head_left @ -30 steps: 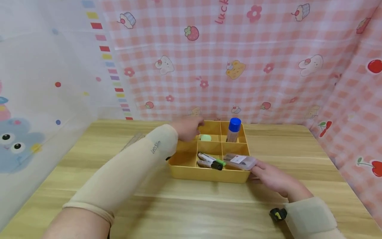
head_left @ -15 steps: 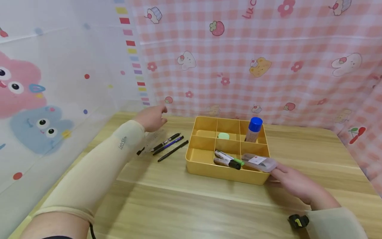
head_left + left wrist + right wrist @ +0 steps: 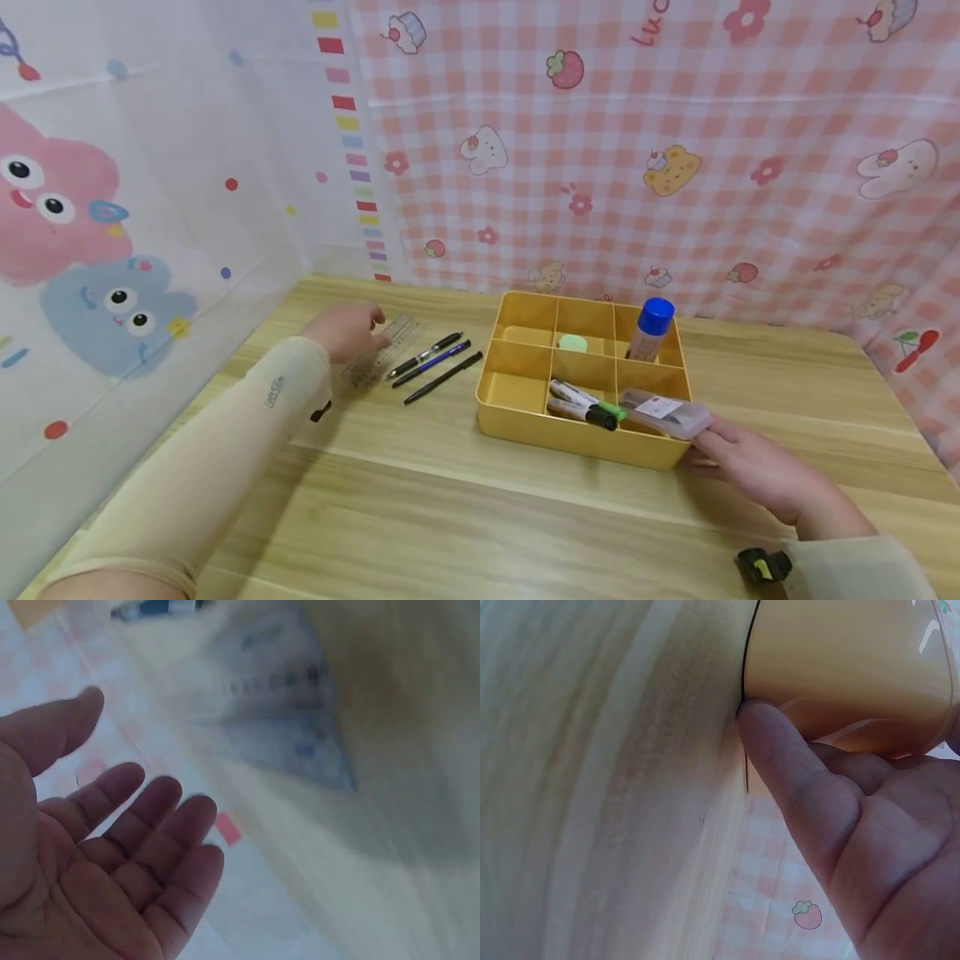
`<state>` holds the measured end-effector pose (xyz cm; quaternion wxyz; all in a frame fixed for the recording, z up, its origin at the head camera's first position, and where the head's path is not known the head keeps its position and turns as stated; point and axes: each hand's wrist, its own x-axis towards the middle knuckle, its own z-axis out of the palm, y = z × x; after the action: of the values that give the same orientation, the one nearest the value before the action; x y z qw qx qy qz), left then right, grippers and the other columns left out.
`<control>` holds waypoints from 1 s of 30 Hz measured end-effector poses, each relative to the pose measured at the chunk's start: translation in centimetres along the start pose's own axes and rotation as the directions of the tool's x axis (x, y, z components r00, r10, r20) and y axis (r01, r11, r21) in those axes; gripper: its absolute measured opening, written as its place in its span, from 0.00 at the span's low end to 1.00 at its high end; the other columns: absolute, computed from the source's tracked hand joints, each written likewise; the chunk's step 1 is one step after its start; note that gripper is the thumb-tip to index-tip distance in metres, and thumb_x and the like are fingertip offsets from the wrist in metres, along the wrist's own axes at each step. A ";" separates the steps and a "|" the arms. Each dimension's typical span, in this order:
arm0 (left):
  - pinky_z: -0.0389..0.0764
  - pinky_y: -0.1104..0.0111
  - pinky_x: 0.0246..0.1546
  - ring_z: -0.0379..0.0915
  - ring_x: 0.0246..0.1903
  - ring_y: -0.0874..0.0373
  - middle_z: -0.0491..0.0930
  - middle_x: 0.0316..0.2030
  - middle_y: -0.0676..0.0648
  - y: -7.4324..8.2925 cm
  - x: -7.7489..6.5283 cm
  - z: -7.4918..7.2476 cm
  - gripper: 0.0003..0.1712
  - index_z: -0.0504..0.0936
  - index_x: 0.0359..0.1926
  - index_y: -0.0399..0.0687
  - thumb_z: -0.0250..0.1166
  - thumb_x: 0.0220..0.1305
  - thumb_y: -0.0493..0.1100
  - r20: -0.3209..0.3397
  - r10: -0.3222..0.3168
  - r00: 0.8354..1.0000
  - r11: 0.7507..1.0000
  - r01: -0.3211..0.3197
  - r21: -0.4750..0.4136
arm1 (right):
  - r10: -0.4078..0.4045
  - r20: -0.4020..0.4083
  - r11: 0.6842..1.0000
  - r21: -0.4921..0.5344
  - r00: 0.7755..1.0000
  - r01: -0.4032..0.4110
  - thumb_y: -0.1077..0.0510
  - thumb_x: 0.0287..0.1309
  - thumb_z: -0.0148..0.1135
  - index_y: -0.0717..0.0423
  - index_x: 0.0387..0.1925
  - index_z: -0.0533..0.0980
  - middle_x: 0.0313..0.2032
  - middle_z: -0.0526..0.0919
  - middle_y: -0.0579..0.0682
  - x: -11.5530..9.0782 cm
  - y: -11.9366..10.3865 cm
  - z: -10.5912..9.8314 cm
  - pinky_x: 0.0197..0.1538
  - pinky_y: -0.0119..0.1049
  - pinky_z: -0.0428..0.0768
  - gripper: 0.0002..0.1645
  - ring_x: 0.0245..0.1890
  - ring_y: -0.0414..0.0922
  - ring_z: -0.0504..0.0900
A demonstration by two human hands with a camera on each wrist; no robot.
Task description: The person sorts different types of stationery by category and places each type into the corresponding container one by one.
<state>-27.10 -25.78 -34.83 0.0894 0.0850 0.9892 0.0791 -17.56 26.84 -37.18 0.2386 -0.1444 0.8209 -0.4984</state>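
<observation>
My left hand (image 3: pixel 347 332) is over a clear ruler (image 3: pixel 397 337) at the table's left, its fingers loosely bent with nothing between them. In the left wrist view, the hand (image 3: pixel 127 855) shows its palm and spread thumb, apart from the blurred ruler (image 3: pixel 277 697). Beside the ruler lie a black-and-clear pen (image 3: pixel 425 356), a blue pen (image 3: pixel 432 363) and a black pen (image 3: pixel 444 378). My right hand (image 3: pixel 765 471) grips the front right corner of a yellow divided organizer box (image 3: pixel 577 443); in the right wrist view, one fingertip meets the box's lower edge (image 3: pixel 746 682).
Inside the organizer are two markers (image 3: pixel 581 406), a pale green round thing (image 3: pixel 573 342) and a blue-capped glue stick (image 3: pixel 651 329). A translucent case (image 3: pixel 667 413) leans over its front right rim. Gingham cloth (image 3: pixel 615 125) hangs behind the table; white patterned cloth (image 3: pixel 172 208) hangs at left.
My left hand has moved from the organizer's back left leftward, then down toward the ruler. The camera has turned left, bringing the pens into view. The right hand has stayed at the box corner.
</observation>
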 end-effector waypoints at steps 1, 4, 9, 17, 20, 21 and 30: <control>0.73 0.49 0.52 0.70 0.49 0.46 0.75 0.52 0.39 0.3 -0.1 0.3 0.31 0.70 0.60 0.40 0.58 0.64 0.56 0.011 0.007 1.000 1.000 -0.007 -0.009 | 0.000 0.002 1.000 0.005 1.000 0.000 0.47 0.74 0.35 0.74 0.66 0.48 0.63 0.57 0.73 0.0 0.0 0.0 0.54 0.51 0.75 0.36 0.54 0.55 0.69; 0.74 0.50 0.51 0.71 0.47 0.48 0.78 0.49 0.41 1.1 -0.1 1.2 0.30 0.72 0.58 0.41 0.61 0.62 0.56 0.035 0.043 0.998 0.999 -0.042 -0.009 | -0.007 0.000 1.000 0.018 1.000 0.007 0.47 0.74 0.35 0.74 0.66 0.49 0.63 0.56 0.73 0.1 0.0 0.1 0.54 0.50 0.75 0.36 0.54 0.55 0.69; 0.72 0.51 0.55 0.70 0.50 0.48 0.78 0.49 0.43 1.8 0.3 2.4 0.27 0.76 0.55 0.42 0.64 0.61 0.53 0.054 0.107 0.993 0.993 -0.110 0.050 | -0.015 0.002 0.999 0.034 1.000 0.015 0.47 0.74 0.35 0.75 0.66 0.48 0.64 0.54 0.73 0.1 0.1 0.2 0.54 0.50 0.75 0.36 0.54 0.56 0.69; 0.74 0.53 0.52 0.72 0.47 0.50 0.80 0.46 0.46 2.4 0.6 2.9 0.18 0.80 0.49 0.45 0.64 0.61 0.48 0.047 0.125 0.991 0.989 -0.128 0.074 | -0.014 0.003 0.999 0.034 1.000 0.014 0.46 0.74 0.35 0.73 0.67 0.48 0.64 0.54 0.73 -0.1 0.1 0.0 0.54 0.50 0.75 0.37 0.55 0.56 0.68; 0.76 0.54 0.49 0.74 0.42 0.53 0.82 0.40 0.48 2.3 1.0 3.2 0.12 0.82 0.44 0.47 0.64 0.61 0.47 0.031 0.123 0.992 0.989 -0.125 0.076 | -0.018 0.004 0.999 0.032 1.000 0.018 0.46 0.74 0.35 0.73 0.67 0.48 0.64 0.54 0.73 -0.1 0.1 -0.1 0.55 0.50 0.75 0.37 0.55 0.56 0.68; 0.76 0.54 0.48 0.74 0.40 0.53 0.82 0.39 0.49 2.3 1.2 3.3 0.11 0.82 0.42 0.48 0.64 0.60 0.46 0.027 0.122 0.992 0.989 -0.123 0.076 | -0.018 0.004 0.999 0.032 1.000 0.017 0.46 0.74 0.35 0.73 0.67 0.48 0.64 0.54 0.73 -0.1 0.0 -0.1 0.54 0.50 0.75 0.37 0.55 0.57 0.67; 0.78 0.55 0.42 0.74 0.33 0.55 0.81 0.34 0.49 2.7 1.4 3.6 0.09 0.81 0.38 0.47 0.64 0.57 0.44 0.052 0.069 0.996 0.994 -0.073 0.078 | 0.001 0.011 1.000 0.019 1.000 -0.001 0.46 0.74 0.34 0.72 0.67 0.47 0.65 0.53 0.72 -0.1 0.0 -0.1 0.55 0.51 0.74 0.37 0.58 0.57 0.65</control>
<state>-27.36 -22.44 -38.12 0.1073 0.1254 0.9855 0.0403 -17.54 27.01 -37.10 0.2445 -0.1445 0.8148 -0.5054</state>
